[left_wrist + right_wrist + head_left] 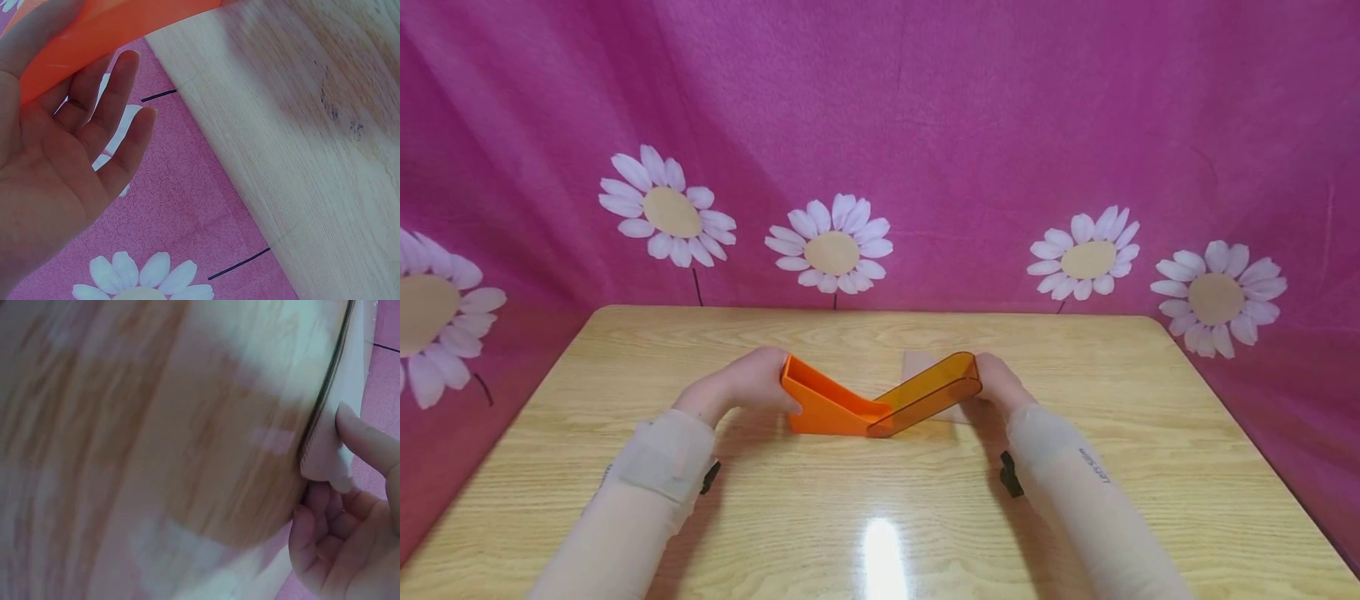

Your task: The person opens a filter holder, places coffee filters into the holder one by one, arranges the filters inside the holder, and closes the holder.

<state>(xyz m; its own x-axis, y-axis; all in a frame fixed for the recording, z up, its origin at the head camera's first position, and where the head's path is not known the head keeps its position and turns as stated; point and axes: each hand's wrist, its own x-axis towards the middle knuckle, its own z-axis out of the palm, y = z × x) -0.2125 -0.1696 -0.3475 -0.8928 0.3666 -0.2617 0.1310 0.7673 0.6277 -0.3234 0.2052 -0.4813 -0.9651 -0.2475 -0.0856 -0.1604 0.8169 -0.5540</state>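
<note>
An orange plastic case with a see-through amber lid spreads in a wide V, the two joined at the low middle. My left hand grips the case's raised left end. Up close in the left wrist view, the thumb lies over the orange wall, while the other fingers spread loosely below. At the lid's far right end, my right hand holds on, its fingers partly hidden. The right wrist view has its thumb and curled fingers about a pale, dark-edged piece; I cannot tell which part that is.
Behind the lid, a pale pinkish flat sheet lies on the wooden table. A magenta cloth with white daisies hangs behind the table and at its sides. Light glares off the table near the front.
</note>
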